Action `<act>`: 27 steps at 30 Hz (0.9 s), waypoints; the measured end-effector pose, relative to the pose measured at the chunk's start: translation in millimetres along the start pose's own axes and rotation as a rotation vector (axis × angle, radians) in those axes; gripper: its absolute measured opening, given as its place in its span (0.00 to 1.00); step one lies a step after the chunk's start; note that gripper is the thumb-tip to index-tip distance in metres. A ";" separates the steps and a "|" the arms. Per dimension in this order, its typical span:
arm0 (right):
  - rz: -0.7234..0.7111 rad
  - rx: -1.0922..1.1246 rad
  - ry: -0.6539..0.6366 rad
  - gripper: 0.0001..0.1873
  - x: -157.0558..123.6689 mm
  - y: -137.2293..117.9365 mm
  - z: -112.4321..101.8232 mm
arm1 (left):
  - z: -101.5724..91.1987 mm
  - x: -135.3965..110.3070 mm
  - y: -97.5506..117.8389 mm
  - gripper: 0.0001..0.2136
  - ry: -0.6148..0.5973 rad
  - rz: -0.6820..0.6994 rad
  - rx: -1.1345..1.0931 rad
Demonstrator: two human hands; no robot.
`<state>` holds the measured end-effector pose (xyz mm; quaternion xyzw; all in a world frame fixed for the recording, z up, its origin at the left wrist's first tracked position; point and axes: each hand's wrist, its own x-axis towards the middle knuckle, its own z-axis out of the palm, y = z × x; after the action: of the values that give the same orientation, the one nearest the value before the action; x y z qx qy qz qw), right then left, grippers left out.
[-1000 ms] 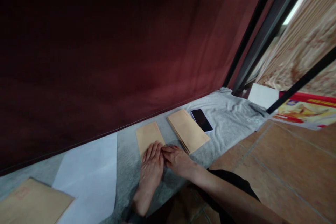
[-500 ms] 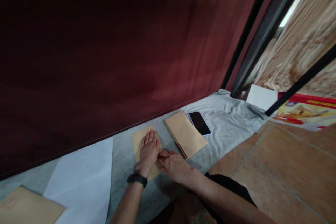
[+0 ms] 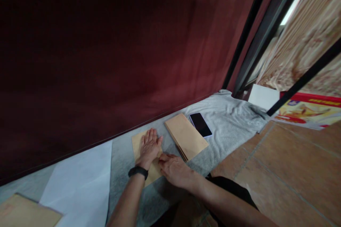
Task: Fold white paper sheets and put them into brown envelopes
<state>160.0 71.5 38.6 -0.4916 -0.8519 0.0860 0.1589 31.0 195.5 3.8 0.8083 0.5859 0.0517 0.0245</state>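
Observation:
A single brown envelope (image 3: 137,142) lies on the grey cloth (image 3: 229,113) in front of me. My left hand (image 3: 148,147) rests flat on it, fingers stretched out and together, a black band on the wrist. My right hand (image 3: 174,168) lies palm down at the envelope's near right edge, its fingertips touching the paper by my left hand. A stack of brown envelopes (image 3: 185,136) sits just to the right of both hands.
A black phone (image 3: 200,125) lies beside the stack. A white sheet (image 3: 77,184) is spread at the left, with another brown envelope (image 3: 23,214) at the lower left corner. A dark red curtain (image 3: 119,49) hangs behind. Tiled floor (image 3: 287,170) and a printed poster (image 3: 306,110) are at right.
My left hand has slid forward along the envelope, away from me, so its wrist band has come into view. My right hand has stayed at the envelope's near edge.

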 end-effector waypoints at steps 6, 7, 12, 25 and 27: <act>0.002 0.010 -0.014 0.11 -0.1 1.3 2.1 | -2.8 -21.3 -8.3 0.31 -0.129 0.027 -0.043; 0.004 0.011 -0.014 0.14 0.4 1.6 2.8 | -2.7 -28.9 -9.2 0.30 -0.141 0.032 -0.051; 0.016 0.059 -0.037 0.18 2.0 2.5 4.4 | -1.0 -79.7 -11.1 0.27 -0.163 0.027 -0.094; 0.112 0.056 -0.012 0.13 -6.9 -4.8 4.8 | 20.2 -177.5 15.4 0.33 0.219 0.124 0.111; 0.110 0.054 0.008 0.16 -9.7 -8.8 8.6 | 19.4 -177.5 17.3 0.32 0.222 0.115 0.114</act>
<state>154.4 58.8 31.4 -0.5334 -0.8203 0.1157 0.1707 -5.1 21.9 -23.4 0.8300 0.5397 0.1087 -0.0892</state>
